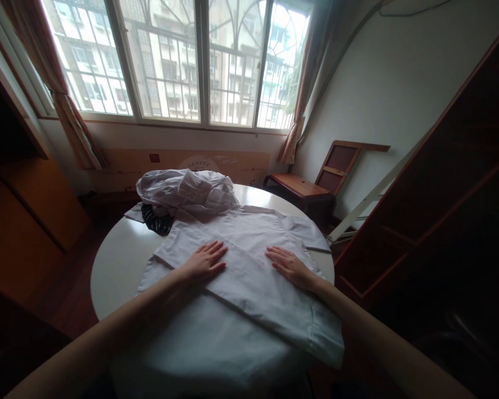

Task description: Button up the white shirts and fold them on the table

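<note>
Folding looks partway: the white short-sleeved cotton shirt (249,277) lies spread on the round white surface (116,260) w/ one side panel & sleeve already turned in across the body, other side prob. not yet folded, though dim light blurs the edges. Left hand (205,259) & right hand (289,266) both lie open, palms flat, fingers extended fwd, pressing the shirt, gripping nothing. Crumpled pile of pale garments (183,191) sits behind, touching the shirt's far edge.

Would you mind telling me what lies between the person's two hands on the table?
In the head view, only the flat white shirt spans the stretch between the left hand and the right hand; both palms rest on it, with a folded edge running diagonally between them.
</note>
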`<action>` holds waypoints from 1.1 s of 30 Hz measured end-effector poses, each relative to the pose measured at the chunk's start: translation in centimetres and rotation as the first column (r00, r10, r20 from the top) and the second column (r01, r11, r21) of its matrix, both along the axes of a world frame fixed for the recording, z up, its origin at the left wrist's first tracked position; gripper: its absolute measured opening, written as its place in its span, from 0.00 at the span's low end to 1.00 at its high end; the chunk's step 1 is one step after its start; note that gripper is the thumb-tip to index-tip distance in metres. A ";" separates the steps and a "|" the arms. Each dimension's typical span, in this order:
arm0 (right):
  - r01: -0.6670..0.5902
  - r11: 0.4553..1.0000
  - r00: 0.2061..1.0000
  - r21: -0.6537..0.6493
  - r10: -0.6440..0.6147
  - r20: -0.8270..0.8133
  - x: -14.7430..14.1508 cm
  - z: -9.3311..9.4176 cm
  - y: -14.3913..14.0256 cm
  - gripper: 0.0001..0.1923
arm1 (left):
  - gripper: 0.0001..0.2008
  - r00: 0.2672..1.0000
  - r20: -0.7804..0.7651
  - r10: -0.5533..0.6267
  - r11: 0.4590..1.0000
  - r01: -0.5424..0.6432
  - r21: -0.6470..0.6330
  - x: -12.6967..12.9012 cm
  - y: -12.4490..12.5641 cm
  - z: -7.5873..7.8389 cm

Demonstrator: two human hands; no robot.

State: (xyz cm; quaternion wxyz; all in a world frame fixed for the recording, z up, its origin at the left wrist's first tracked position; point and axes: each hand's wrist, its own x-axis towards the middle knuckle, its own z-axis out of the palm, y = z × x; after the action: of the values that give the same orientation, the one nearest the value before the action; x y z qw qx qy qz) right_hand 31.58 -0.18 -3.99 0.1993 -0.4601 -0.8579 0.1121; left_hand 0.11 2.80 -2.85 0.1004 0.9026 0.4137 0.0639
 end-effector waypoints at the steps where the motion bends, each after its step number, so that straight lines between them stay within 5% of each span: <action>1: 0.000 1.000 1.000 0.012 0.000 -0.011 0.0 0.3 0.1 0.20 | 0.29 0.999 -0.002 0.040 0.999 -0.040 0.021 -0.8 0.5 -0.3; 5: 0.061 0.998 0.998 0.025 -0.061 -0.019 -1.7 2.6 1.7 0.14 | 0.29 0.998 0.011 0.064 0.996 -0.064 0.065 -1.9 0.8 -0.7; 9: 0.036 0.994 0.998 0.099 -0.031 -0.050 -7.3 4.2 3.5 0.13 | 0.24 0.993 0.094 0.076 0.994 -0.083 0.076 -1.9 1.0 -1.2; 15: -0.306 0.948 0.950 0.088 0.298 0.090 -14.7 1.4 1.2 0.21 | 0.25 0.961 0.130 0.243 0.956 -0.260 0.138 -3.6 2.7 -2.2; 25: -0.415 0.897 0.892 -0.150 0.434 0.126 -11.1 2.0 -6.2 0.30 | 0.29 0.945 -0.019 0.327 0.942 -0.324 0.086 -6.1 3.9 -1.3; 33: -0.128 0.984 0.972 -0.120 0.149 0.180 -6.8 0.8 -10.9 0.30 | 0.32 0.860 -0.097 0.501 0.862 -0.485 0.148 -7.7 4.4 -1.2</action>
State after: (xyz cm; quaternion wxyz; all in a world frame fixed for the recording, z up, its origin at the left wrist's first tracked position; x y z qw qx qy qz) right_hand 24.75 -11.05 -3.18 0.0839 -0.4176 -0.8957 0.1279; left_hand -7.64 7.24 -4.06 -0.0008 0.7730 0.6323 0.0521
